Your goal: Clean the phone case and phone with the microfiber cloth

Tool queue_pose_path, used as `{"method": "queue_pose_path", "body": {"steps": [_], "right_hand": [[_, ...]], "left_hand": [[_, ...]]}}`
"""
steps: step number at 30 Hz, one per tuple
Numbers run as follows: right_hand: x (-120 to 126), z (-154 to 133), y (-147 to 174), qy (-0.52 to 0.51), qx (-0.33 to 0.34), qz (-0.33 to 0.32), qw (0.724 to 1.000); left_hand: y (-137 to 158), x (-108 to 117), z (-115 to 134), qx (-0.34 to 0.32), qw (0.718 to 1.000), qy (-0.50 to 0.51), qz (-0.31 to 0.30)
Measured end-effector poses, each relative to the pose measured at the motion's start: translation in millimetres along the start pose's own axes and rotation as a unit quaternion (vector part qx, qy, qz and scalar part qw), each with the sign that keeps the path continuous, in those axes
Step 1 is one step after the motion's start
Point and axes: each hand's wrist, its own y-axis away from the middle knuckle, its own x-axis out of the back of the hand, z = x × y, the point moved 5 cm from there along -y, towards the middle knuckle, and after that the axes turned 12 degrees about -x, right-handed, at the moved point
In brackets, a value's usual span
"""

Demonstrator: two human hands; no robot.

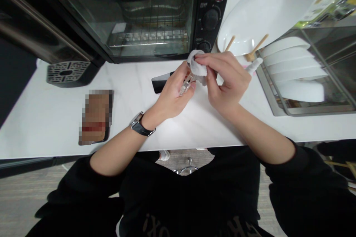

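Observation:
My left hand (178, 90) is closed around a small clear, transparent object (186, 84) whose kind I cannot make out. A pale grey cloth (198, 67) with a zigzag edge is wrapped over its upper end. My right hand (226, 79) pinches that cloth between thumb and fingers, just right of the left hand. Both hands are above the white counter (133, 96), in front of the oven. Beneath the left hand lies a dark glossy slab (160, 83), partly covered by the fingers.
A black toaster oven (155, 18) stands behind the hands. At left are a machine's drip tray (66, 72) and a phone (96, 116) with a blurred screen. White dishes (294, 55) sit in a rack at right, near a large white bowl (267, 3) and wooden sticks (260, 46).

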Motion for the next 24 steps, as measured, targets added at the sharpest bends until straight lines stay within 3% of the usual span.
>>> {"method": "queue_pose_path", "body": {"steps": [5, 10, 14, 19, 24], "right_hand": [[-1.0, -6.5, -1.0, 0.007, -0.002, -0.013, 1.0], [-3.8, -18.9, 3.9, -0.012, 0.055, -0.042, 0.997], [-6.2, -22.1, 6.7, -0.009, 0.068, -0.061, 0.996], [-5.8, -23.9, 7.5, -0.025, 0.098, -0.049, 0.994], [-8.4, -17.7, 8.1, -0.015, 0.071, -0.058, 0.996]], "left_hand": [[-0.8, -0.2, 1.9, 0.016, 1.0, -0.001, -0.01], [-5.7, 1.7, 9.4, 0.009, 1.0, 0.023, 0.011], [-12.1, 2.4, 16.8, 0.04, 0.998, 0.052, 0.022], [-13.9, 2.9, 21.8, 0.042, 0.998, 0.045, 0.021], [-10.2, 3.8, 16.4, 0.038, 0.999, 0.021, 0.006]]}}
